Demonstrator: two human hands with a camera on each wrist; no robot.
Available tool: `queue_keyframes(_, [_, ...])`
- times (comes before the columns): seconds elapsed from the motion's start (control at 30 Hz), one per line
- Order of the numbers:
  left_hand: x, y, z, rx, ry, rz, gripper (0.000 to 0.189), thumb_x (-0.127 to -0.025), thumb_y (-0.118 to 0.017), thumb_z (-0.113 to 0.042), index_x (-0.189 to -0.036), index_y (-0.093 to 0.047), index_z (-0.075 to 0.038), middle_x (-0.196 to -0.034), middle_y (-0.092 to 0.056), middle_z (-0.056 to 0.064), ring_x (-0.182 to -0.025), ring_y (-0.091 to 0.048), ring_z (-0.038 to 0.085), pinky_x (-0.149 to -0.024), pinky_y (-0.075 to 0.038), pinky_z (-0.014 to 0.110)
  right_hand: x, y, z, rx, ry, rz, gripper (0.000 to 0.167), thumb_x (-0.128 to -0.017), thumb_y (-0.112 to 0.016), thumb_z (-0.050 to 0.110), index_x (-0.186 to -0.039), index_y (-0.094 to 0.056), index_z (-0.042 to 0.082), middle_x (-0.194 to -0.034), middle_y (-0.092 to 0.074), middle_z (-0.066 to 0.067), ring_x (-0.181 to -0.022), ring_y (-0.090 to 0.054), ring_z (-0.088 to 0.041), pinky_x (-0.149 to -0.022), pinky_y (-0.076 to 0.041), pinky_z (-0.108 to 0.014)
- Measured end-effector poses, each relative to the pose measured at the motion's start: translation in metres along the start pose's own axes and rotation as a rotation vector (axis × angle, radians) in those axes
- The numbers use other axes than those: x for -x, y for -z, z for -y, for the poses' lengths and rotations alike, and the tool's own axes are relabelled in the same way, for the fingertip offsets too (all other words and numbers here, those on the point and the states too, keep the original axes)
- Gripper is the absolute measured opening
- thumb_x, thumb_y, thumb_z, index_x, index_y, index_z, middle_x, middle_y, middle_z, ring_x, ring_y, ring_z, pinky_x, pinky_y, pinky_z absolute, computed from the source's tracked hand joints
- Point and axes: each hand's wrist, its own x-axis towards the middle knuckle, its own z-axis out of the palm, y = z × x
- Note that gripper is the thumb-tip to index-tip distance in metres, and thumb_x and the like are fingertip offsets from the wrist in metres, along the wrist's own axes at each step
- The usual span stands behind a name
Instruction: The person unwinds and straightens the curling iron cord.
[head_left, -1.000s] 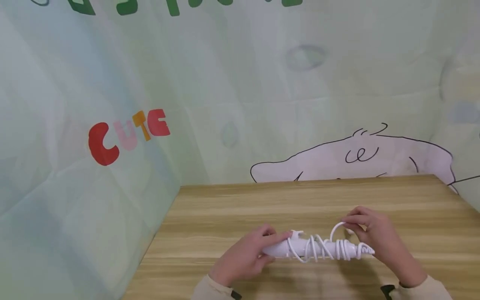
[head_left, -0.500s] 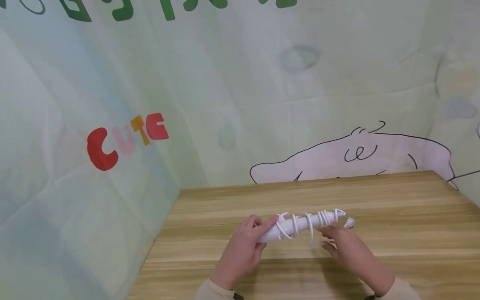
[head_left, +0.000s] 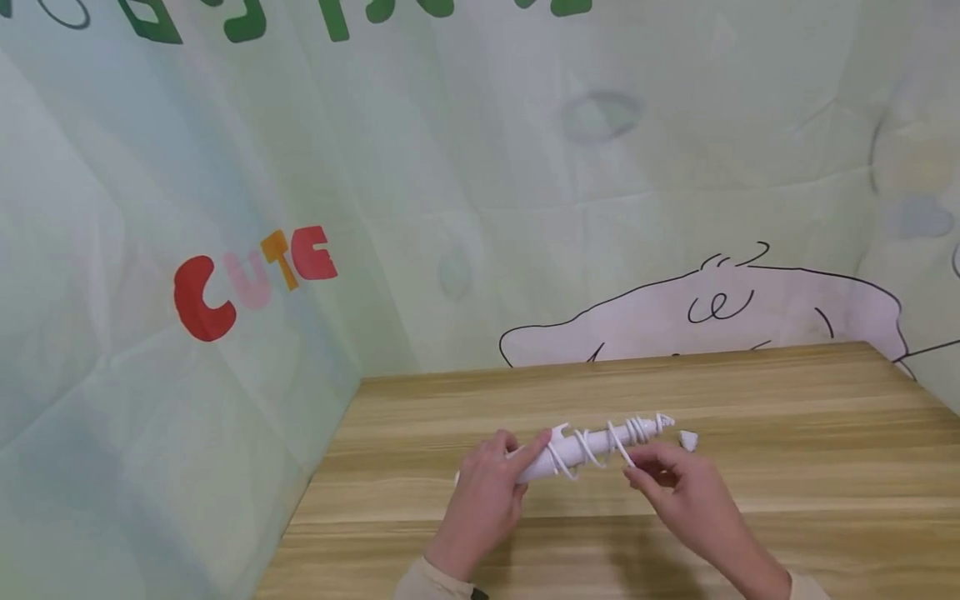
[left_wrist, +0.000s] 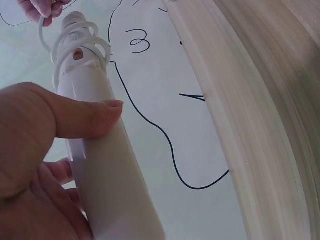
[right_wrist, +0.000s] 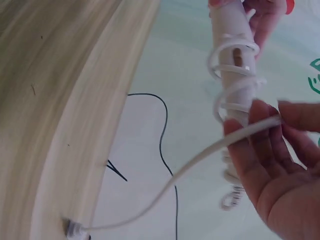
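Observation:
My left hand (head_left: 487,487) grips one end of a white hair styling iron (head_left: 573,450), its thumb laid across the body (left_wrist: 102,165) in the left wrist view. The iron is held above the table and slants up to the right. A white cord (right_wrist: 195,155) winds in loose loops around the iron's handle, near a small brown switch (left_wrist: 78,53). My right hand (head_left: 678,479) pinches the cord between thumb and fingers, just beside the loops. From there the free end runs to a white plug (head_left: 687,440), which hangs past the right hand. My left palm hides the iron's near end.
A wood-grain table (head_left: 420,408) spreads beneath both hands. A printed cloth backdrop (head_left: 450,167) rises behind its far edge and along its left side, with coloured letters and a line drawing.
The right hand has moved left and nearer, drawing the cord down off the handle's side. The iron has tilted its cord end up. The plug now hangs beyond the right hand.

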Motion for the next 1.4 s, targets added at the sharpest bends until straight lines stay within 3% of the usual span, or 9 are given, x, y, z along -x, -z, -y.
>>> queue_keyframes(0.13, [0.001, 0.000, 0.000, 0.007, 0.055, 0.034, 0.075, -0.072, -0.082, -0.001, -0.140, -0.059, -0.024, -0.097, -0.059, 0.005, -0.081, -0.056, 0.019, -0.076, -0.051, 0.043, 0.000, 0.003, 0.001, 0.047, 0.178, 0.075, 0.031, -0.078, -0.074, -0.013, -0.088, -0.068, 0.016, -0.083, -0.061, 0.012, -0.073, -0.060, -0.002, -0.061, -0.055, -0.024])
queue_keyframes(0.33, [0.000, 0.005, 0.002, 0.011, 0.086, 0.067, 0.073, -0.074, -0.081, 0.000, -0.140, -0.059, -0.025, -0.098, -0.059, 0.006, -0.080, -0.056, 0.019, -0.074, -0.051, 0.041, -0.005, 0.017, 0.003, 0.127, 0.250, 0.029, 0.036, -0.074, -0.076, -0.016, -0.088, -0.068, 0.016, -0.084, -0.061, 0.012, -0.072, -0.056, -0.001, -0.059, -0.050, -0.017])
queue_keyframes(0.53, [0.002, 0.008, 0.004, -0.062, -0.058, 0.185, 0.078, -0.070, -0.078, 0.004, -0.136, -0.062, -0.034, -0.094, -0.057, -0.002, -0.083, -0.055, 0.017, -0.073, -0.045, 0.036, -0.013, 0.043, -0.010, 0.254, 0.379, -0.103, 0.007, -0.093, -0.068, 0.011, -0.088, -0.073, 0.008, -0.087, -0.063, 0.005, -0.068, -0.051, -0.003, -0.058, -0.040, -0.013])
queue_keyframes(0.7, [0.003, 0.006, 0.003, -0.014, -0.211, 0.260, 0.080, -0.071, -0.077, 0.004, -0.137, -0.059, -0.038, -0.101, -0.058, -0.005, -0.091, -0.054, 0.011, -0.079, -0.042, 0.030, -0.018, 0.058, -0.025, 0.297, 0.439, -0.136, 0.048, -0.100, -0.047, 0.043, -0.084, -0.074, 0.007, -0.084, -0.065, 0.004, -0.067, -0.054, -0.005, -0.059, -0.041, -0.014])
queue_keyframes(0.8, [0.003, 0.007, 0.004, 0.090, -0.261, 0.287, 0.079, -0.072, -0.076, 0.002, -0.139, -0.058, -0.037, -0.105, -0.058, -0.006, -0.094, -0.053, 0.008, -0.084, -0.043, 0.029, -0.019, 0.063, -0.033, 0.330, 0.427, -0.153, 0.049, -0.099, -0.048, 0.044, -0.083, -0.075, 0.006, -0.083, -0.066, 0.003, -0.067, -0.055, -0.006, -0.058, -0.041, -0.013])
queue_keyframes(0.93, [0.002, 0.012, 0.004, 0.310, -0.248, 0.289, 0.075, -0.077, -0.076, 0.001, -0.142, -0.055, -0.030, -0.112, -0.058, -0.002, -0.098, -0.054, 0.009, -0.088, -0.047, 0.027, -0.019, 0.063, -0.041, 0.446, 0.364, -0.147, 0.008, -0.084, -0.078, 0.013, -0.078, -0.075, 0.007, -0.081, -0.064, 0.002, -0.067, -0.055, -0.011, -0.057, -0.044, -0.020])
queue_keyframes(1.03, [0.001, 0.016, 0.001, 0.444, -0.159, 0.242, 0.073, -0.081, -0.076, 0.000, -0.145, -0.052, -0.026, -0.118, -0.056, 0.001, -0.101, -0.057, 0.013, -0.087, -0.050, 0.029, -0.017, 0.057, -0.045, 0.543, 0.252, -0.050, 0.027, -0.059, -0.087, -0.008, -0.074, -0.072, 0.009, -0.077, -0.062, 0.003, -0.067, -0.054, -0.015, -0.058, -0.045, -0.031])
queue_keyframes(1.23, [-0.001, 0.021, 0.000, 0.394, 0.020, 0.146, 0.075, -0.081, -0.079, -0.003, -0.146, -0.050, -0.027, -0.117, -0.057, 0.002, -0.101, -0.059, 0.020, -0.084, -0.054, 0.040, -0.009, 0.033, -0.044, 0.502, 0.000, 0.266, 0.015, -0.071, -0.082, -0.005, -0.076, -0.074, 0.008, -0.077, -0.057, 0.006, -0.068, -0.054, -0.011, -0.058, -0.048, -0.028])
queue_keyframes(1.4, [-0.002, 0.017, 0.000, 0.309, 0.026, 0.133, 0.074, -0.080, -0.080, -0.003, -0.145, -0.052, -0.025, -0.114, -0.058, 0.003, -0.098, -0.060, 0.021, -0.084, -0.054, 0.041, -0.004, 0.022, -0.037, 0.495, 0.061, 0.228, 0.030, -0.068, -0.085, -0.003, -0.096, -0.073, 0.001, -0.093, -0.063, -0.007, -0.081, -0.062, -0.024, -0.070, -0.053, -0.039])
